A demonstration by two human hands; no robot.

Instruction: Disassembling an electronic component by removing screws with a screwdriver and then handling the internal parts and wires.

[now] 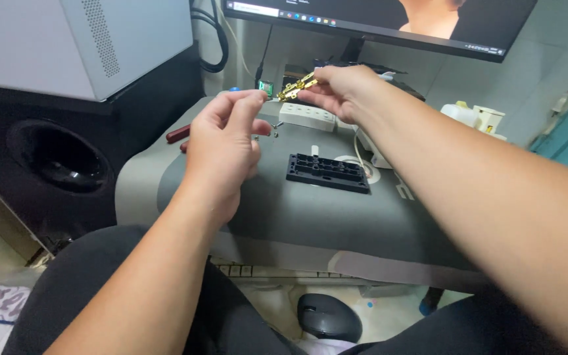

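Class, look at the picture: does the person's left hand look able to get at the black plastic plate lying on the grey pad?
Probably yes. The left hand hangs just left of the black plastic plate, which lies in the open on the grey pad. The right hand, holding a brass strip, is farther back and not in between.

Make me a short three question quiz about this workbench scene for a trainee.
1. True or false: the right hand holds a brass contact strip.
2. Which lies flat on the grey mat? A) a black plastic plate B) a hammer C) a mug
3. Fill in: the left hand is raised above the mat with its thumb and forefinger ____ each other, nothing clearly visible between them.

Key: 1 true; 2 A; 3 close to
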